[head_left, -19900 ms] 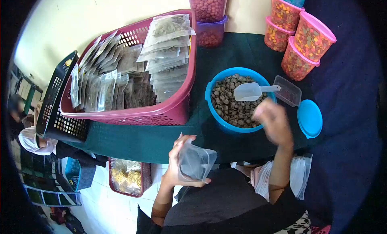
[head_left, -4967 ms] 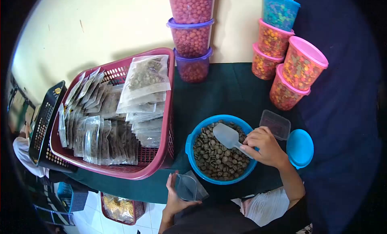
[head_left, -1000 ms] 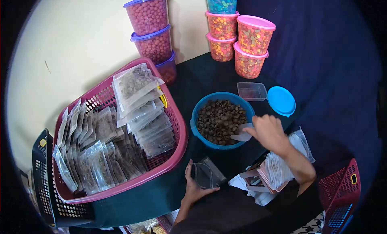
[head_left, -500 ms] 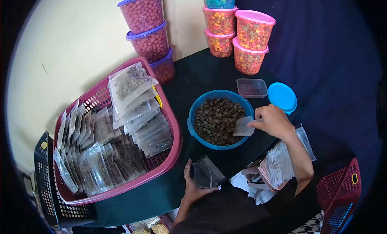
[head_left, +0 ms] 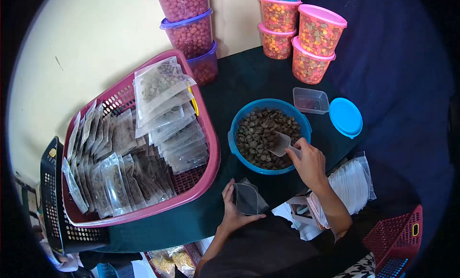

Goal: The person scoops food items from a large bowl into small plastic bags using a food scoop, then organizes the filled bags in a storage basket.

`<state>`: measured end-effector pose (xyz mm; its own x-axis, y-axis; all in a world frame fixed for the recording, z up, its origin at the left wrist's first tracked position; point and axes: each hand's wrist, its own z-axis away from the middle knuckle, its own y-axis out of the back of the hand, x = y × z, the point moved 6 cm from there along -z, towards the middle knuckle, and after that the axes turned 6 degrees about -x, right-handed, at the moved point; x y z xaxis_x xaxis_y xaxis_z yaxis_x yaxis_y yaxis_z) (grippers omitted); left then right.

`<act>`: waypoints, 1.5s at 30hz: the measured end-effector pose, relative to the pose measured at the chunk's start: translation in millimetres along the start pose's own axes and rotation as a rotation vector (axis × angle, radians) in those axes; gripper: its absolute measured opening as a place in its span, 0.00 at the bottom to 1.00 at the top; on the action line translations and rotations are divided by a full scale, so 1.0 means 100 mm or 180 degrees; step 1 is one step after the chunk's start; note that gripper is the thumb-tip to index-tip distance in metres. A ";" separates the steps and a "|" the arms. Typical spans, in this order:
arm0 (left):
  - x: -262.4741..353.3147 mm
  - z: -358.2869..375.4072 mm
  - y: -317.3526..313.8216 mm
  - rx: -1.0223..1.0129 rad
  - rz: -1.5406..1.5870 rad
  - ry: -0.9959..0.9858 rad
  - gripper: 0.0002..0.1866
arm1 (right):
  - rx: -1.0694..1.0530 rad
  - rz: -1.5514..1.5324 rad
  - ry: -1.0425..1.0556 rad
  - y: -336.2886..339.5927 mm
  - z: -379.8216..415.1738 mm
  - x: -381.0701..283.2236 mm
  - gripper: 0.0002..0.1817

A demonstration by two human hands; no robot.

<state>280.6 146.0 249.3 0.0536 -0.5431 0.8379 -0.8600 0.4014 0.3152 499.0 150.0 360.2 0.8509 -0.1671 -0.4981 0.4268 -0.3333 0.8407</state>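
In the head view, my right hand (head_left: pixel 310 165) is closed around the handle of a translucent plastic scoop (head_left: pixel 281 144). The scoop's front end is among small dark brown, roundish pieces (head_left: pixel 258 129) that fill a blue bowl (head_left: pixel 269 171). Nearer my body, my left hand (head_left: pixel 234 210) grips a clear plastic pouch (head_left: pixel 250 200) between thumb and fingers, its mouth spread apart. No pieces can be made out inside this pouch, which is just below the bowl.
Left of the bowl stands a maroon basket (head_left: pixel 214 159) of filled pouches (head_left: pixel 114 181). A clear tray (head_left: pixel 311 101) and blue lid (head_left: pixel 346 117) lie behind the bowl at right. Stacked tubs (head_left: pixel 314 62) stand at the back. Flat pouches (head_left: pixel 352 182) are packed beside my right arm.
My right hand has moved lower and pushed the scoop deeper among the brown pieces, tilting it. My left hand still holds the pouch. The whole view has shifted slightly.
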 end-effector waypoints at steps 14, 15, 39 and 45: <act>0.02 -0.01 -0.07 0.0045 -0.0573 0.0229 0.67 | -0.0669 -0.0223 0.1344 0.02 -0.65 -0.25 0.13; 0.03 -0.01 -0.08 0.0080 -0.0591 0.0226 0.67 | -0.0693 -0.0239 0.1361 -0.05 -0.74 -0.27 0.13; 0.07 0.10 -0.29 0.1116 -0.0780 0.0736 0.67 | -0.1876 -0.0644 0.3367 -0.23 -0.64 -0.36 0.09; 0.05 0.05 -0.33 0.1102 -0.0732 0.0726 0.67 | -0.1696 -0.1079 0.2021 0.32 -0.52 0.01 0.15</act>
<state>306.7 126.1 241.1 0.3391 -0.3977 0.8525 -0.9293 -0.0008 0.3693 529.7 187.6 397.7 0.5949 0.4597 -0.6593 0.6372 0.2303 0.7355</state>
